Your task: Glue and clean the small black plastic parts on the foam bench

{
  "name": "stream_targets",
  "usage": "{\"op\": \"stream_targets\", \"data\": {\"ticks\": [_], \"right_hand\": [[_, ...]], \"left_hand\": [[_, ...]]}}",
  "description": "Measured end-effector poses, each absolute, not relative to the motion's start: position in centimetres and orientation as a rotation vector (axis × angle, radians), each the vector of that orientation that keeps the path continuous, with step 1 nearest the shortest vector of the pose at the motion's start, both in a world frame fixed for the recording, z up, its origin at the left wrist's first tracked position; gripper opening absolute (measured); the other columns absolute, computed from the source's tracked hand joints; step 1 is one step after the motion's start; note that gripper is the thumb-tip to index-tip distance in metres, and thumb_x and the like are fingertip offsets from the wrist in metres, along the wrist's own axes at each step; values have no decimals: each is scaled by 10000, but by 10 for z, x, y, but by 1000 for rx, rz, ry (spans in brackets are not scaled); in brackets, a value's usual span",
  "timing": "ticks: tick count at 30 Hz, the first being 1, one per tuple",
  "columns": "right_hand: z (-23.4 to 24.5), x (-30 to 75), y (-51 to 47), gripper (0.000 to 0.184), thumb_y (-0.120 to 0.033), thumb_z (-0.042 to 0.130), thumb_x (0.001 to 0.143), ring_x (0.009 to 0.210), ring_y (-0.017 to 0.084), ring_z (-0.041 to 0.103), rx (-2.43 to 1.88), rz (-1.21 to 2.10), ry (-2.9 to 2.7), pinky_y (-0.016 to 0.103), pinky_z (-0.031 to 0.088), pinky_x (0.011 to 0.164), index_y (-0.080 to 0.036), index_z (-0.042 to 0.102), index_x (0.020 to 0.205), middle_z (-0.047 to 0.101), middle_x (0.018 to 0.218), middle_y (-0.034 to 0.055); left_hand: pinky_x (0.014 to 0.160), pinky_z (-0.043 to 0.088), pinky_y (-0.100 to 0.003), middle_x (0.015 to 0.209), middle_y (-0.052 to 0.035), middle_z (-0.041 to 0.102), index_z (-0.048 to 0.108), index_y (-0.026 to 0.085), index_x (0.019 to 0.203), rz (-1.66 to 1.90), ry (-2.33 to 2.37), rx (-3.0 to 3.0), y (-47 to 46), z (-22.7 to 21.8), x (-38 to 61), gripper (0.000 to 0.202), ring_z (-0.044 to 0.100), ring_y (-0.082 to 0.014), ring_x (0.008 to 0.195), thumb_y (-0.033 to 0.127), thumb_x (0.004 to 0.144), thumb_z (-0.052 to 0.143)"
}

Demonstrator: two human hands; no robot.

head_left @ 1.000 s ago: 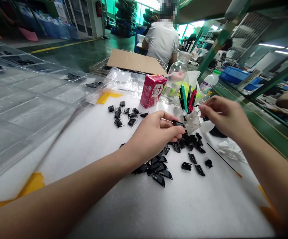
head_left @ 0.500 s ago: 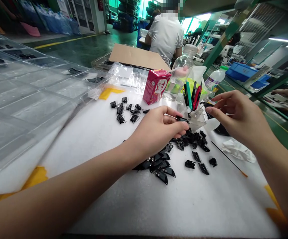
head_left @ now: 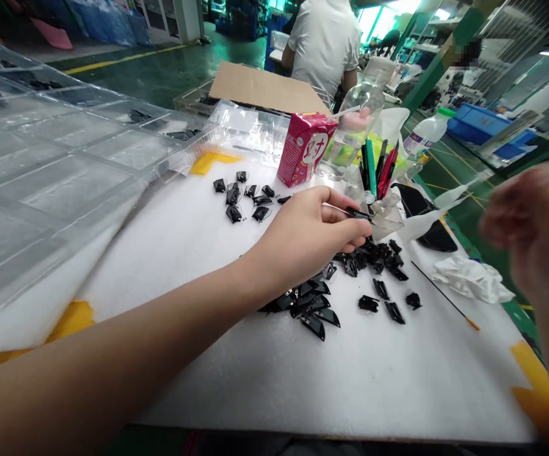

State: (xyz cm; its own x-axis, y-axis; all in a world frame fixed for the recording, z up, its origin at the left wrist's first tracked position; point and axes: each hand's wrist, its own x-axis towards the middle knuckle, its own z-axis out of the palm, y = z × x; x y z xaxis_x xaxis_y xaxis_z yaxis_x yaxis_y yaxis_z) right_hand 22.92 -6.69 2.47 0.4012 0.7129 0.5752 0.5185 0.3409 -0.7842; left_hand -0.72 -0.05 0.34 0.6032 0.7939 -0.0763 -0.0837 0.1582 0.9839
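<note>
The left hand [head_left: 302,231] is pinched narrow and holds a small black plastic piece [head_left: 357,214] in its fingertips, just above a heap of black plastic pieces [head_left: 369,256] on a white foam sheet [head_left: 373,380]. The right hand [head_left: 535,221] is up at the edge of the view, too blurry to tell if it is wide or holding something. More black pieces [head_left: 240,202] sit in a small group near a pink juice box [head_left: 306,149]. A clear cup of pens [head_left: 388,221] stands just beside the held piece. A clear plastic tray [head_left: 65,177] lies on the left, and a person in a white shirt [head_left: 324,44] sits far ahead
</note>
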Motion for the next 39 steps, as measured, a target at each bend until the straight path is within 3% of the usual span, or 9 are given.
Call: {"op": "stream_targets", "data": {"ticks": [5, 16, 20, 25, 30, 33, 36, 39], "right_hand": [[-6, 207, -93, 292, -360, 755, 869, 486, 99, 487, -1469, 561, -1302, 212, 360, 376, -190, 570, 720, 596, 616, -2], [-13, 208, -96, 309, -394, 739, 892, 508, 92, 486, -1481, 686, -1280, 198, 370, 394, -198, 555, 740, 590, 619, -7], [-7, 206, -95, 307, -372, 769, 861, 484, 95, 484, -1467, 593, -1289, 208, 362, 379, -190, 564, 725, 596, 611, -2], [13, 206, -83, 259, -305, 781, 842, 513, 110, 524, -1373, 207, -1320, 240, 368, 399, -198, 560, 759, 610, 667, -5], [32, 213, -51, 413, -517, 766, 816, 478, 130, 537, -1260, -171, -1420, 270, 367, 386, -240, 466, 752, 579, 605, -27], [34, 221, -34, 432, -574, 705, 846, 448, 124, 514, -1323, -179, -1486, 265, 358, 376, -247, 439, 752, 610, 619, -12], [28, 228, -25, 335, -497, 661, 902, 505, 140, 554, -1542, -120, -1635, 283, 419, 458, -226, 512, 774, 667, 685, 27], [16, 229, -35, 299, -448, 709, 861, 568, 157, 556, -1701, -128, -1742, 302, 412, 507, -233, 514, 930, 659, 801, 28]], "left_hand": [[714, 577, -216, 774, -30, 726, 583, 145, 933, 726, 712, 1251, -1, 5, -5, 151, 700, -108, 744, 83, 869, 705], [698, 582, -227, 738, -26, 725, 580, 147, 903, 737, 702, 1225, 0, 5, -4, 162, 700, -110, 716, 57, 860, 707], [682, 583, -207, 744, -25, 729, 581, 147, 899, 743, 707, 1225, 1, 4, -4, 159, 699, -100, 705, 57, 860, 706], [682, 589, -199, 760, -29, 734, 586, 145, 930, 735, 717, 1249, 2, 5, -6, 151, 704, -102, 724, 98, 863, 713], [701, 578, -193, 781, -30, 734, 583, 152, 958, 688, 767, 1247, 1, 9, -11, 160, 702, -106, 765, 140, 869, 716], [703, 576, -205, 790, -39, 732, 578, 148, 967, 693, 757, 1259, 2, 10, -12, 170, 700, -114, 774, 151, 870, 718], [720, 578, -220, 795, -34, 724, 573, 151, 959, 699, 745, 1256, 2, 9, -11, 168, 695, -113, 770, 145, 871, 715], [731, 571, -230, 778, -29, 717, 575, 154, 948, 702, 741, 1246, 1, 9, -10, 159, 690, -113, 757, 136, 871, 713]]}}
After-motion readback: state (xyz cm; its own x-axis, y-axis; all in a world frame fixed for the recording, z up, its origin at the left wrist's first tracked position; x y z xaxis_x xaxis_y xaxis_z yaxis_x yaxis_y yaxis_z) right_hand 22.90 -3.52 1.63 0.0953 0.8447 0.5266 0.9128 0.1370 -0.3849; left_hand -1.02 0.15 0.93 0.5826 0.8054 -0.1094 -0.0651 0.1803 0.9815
